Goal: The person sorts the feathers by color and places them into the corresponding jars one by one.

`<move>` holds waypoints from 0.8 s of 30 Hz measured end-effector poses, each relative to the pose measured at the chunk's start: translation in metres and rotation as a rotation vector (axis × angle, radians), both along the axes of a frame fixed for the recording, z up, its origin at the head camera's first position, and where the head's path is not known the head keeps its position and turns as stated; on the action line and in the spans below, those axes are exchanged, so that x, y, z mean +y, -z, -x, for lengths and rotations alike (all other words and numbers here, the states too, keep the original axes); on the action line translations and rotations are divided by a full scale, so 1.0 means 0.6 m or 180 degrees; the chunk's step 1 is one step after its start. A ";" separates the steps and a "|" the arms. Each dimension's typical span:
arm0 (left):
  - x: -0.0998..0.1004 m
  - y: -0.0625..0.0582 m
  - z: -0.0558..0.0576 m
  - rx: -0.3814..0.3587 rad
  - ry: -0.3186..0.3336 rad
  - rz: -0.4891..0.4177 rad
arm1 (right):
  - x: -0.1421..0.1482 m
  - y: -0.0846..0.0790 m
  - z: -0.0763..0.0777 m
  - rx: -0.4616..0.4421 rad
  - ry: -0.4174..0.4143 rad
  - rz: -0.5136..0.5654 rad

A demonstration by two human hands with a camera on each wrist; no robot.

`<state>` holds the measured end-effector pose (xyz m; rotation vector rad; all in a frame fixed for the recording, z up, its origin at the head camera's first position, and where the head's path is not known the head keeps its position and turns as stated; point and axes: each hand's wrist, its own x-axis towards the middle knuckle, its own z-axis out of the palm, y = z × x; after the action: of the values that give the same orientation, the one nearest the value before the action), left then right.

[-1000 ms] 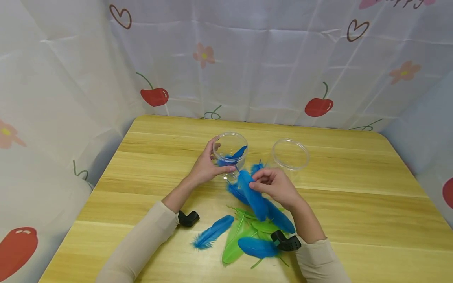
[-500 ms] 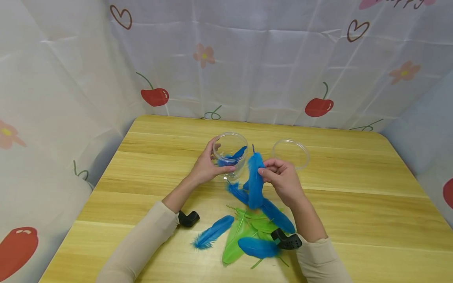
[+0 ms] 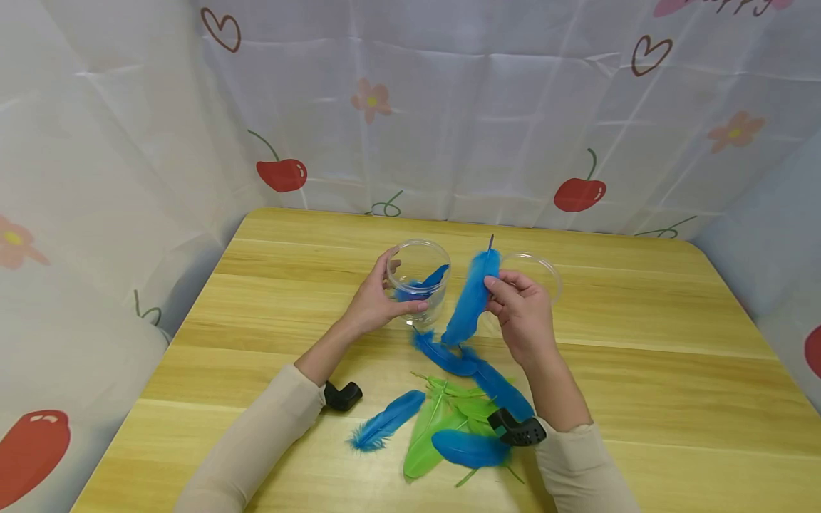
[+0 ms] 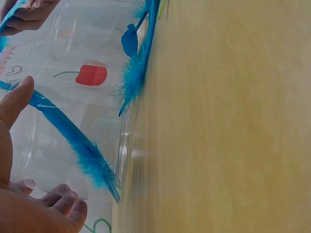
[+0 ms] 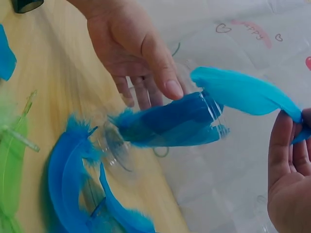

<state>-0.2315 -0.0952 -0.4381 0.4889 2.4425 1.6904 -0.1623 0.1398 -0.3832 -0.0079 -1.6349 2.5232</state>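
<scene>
Held blue feather (image 3: 473,299): moved far and to the right since a second ago, now raised between the two cups, its quill end leaning right where it leaned left.
Right hand (image 3: 522,317): travelled with it, pinching the feather between thumb and fingers, now overlapping the right cup (image 3: 545,274) from the head view.
Left hand (image 3: 375,303): unmoved, wrapped round the left cup (image 3: 417,261), thumb on its near side.
Left cup: same spot, upright, blue feather inside.
Right cup: unshifted, clear, at the far side.
Green feathers (image 3: 423,442): lying as before in the near pile.
Loose blue feather (image 3: 388,422): unchanged, left of that pile on the wooden table (image 3: 256,306).
</scene>
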 end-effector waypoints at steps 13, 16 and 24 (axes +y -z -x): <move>0.000 0.003 0.001 0.0018 0.0008 -0.0017 | -0.018 -0.016 0.026 -0.0032 0.0702 0.0638; 0.000 0.003 0.000 0.0029 0.0017 -0.0010 | -0.024 -0.020 0.031 0.0009 0.0883 0.0727; -0.002 0.003 0.001 0.0037 0.0034 -0.0038 | -0.042 -0.032 0.044 0.0287 0.1236 0.0903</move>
<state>-0.2318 -0.0962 -0.4398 0.5137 2.4347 1.7039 -0.1888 0.1148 -0.3638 -0.2147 -1.1034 2.3840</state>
